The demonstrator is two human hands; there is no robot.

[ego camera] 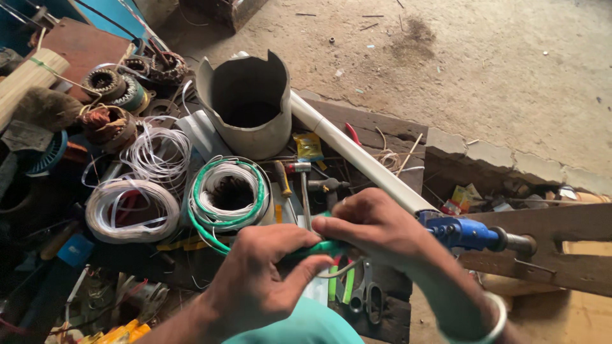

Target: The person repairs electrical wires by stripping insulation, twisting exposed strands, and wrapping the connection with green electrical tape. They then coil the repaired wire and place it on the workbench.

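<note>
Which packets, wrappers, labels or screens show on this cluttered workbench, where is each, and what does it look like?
Small yellow sachet: flat, crinkled, blue patch, lying beside the cut grey plastic pipe section and under the long white tube.
Red and yellow wrappers: crumpled, at the bench's right edge, beyond the blue tool.
Yellow packets: bottom left, partly cut off.
No screens or signs visible.

Both hands cover most of the green tubing (319,248); the scissors (366,296) lie half under the right wrist, and the picture's edge cuts off both forearms.
</note>
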